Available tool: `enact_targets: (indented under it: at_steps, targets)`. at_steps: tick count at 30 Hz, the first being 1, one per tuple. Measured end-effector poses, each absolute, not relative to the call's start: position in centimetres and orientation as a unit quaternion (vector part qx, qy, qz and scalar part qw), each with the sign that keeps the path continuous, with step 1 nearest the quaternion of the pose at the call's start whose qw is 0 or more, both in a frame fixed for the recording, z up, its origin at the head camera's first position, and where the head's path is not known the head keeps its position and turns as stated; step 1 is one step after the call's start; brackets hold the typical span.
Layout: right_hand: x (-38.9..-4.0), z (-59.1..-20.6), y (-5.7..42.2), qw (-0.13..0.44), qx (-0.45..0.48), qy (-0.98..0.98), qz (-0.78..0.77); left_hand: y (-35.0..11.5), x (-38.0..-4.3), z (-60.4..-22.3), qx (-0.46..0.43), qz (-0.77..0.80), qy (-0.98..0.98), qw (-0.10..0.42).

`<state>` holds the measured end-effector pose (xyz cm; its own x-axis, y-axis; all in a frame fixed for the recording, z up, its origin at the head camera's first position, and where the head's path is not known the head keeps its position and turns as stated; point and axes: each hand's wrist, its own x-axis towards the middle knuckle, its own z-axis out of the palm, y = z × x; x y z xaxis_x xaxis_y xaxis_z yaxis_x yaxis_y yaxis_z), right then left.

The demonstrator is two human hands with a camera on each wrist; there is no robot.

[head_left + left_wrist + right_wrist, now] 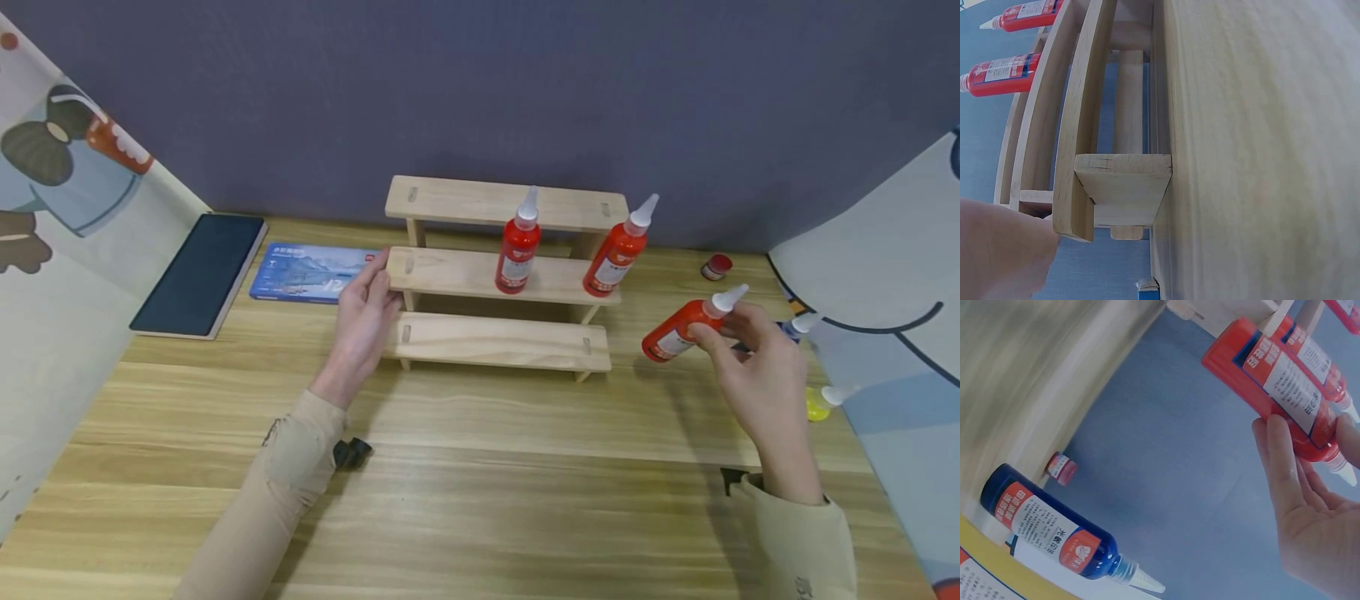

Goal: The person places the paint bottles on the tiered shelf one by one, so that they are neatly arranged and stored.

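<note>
Counting the red plastic bottles with pale pointed nozzles gives three: one held red bottle (673,332) and two standing ones, a left standing bottle (517,257) and a right standing bottle (617,260). The right hand (763,379) is clamped on the first, thumb and fingers pinching it near the neck. That bottle lies to the left of the right hand, tilted, its nozzle pointing up and its base towards the shelf, raised over the wood-grain table (465,517) and apart from the shelf.

One pale wooden shelf with three stepped boards (495,340) stands between the hands, its middle board carrying the two standing bottles. The left hand (363,312) grips that board's left end, fingers bent about it; both bottles are well to the right of that hand.

Around the right hand are single items: one blue bottle (1050,522) just behind it, one yellow bottle (817,404) just right of it, and one small red jar (717,267) beyond it. Left of the left hand are one flat blue printed box (307,273), near it, and one dark rectangular panel (198,275), farther out.
</note>
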<state>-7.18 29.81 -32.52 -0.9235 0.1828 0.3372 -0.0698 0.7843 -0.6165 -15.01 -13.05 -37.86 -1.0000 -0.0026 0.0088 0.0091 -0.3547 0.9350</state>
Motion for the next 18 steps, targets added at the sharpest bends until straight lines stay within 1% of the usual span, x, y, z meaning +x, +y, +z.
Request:
enact_targets:
  at_steps: [9,18]
  targets:
    - [-6.9,-31.9,29.2,0.202,-0.022,-0.921,0.332,-13.1,-15.0,-37.9,-0.005,-0.823,-0.567,0.004]
    - [-6.7,-31.5,28.6,0.197,-0.023,-0.923,0.328,-13.1,-15.0,-38.0,-0.007,-0.824,-0.567,0.001]
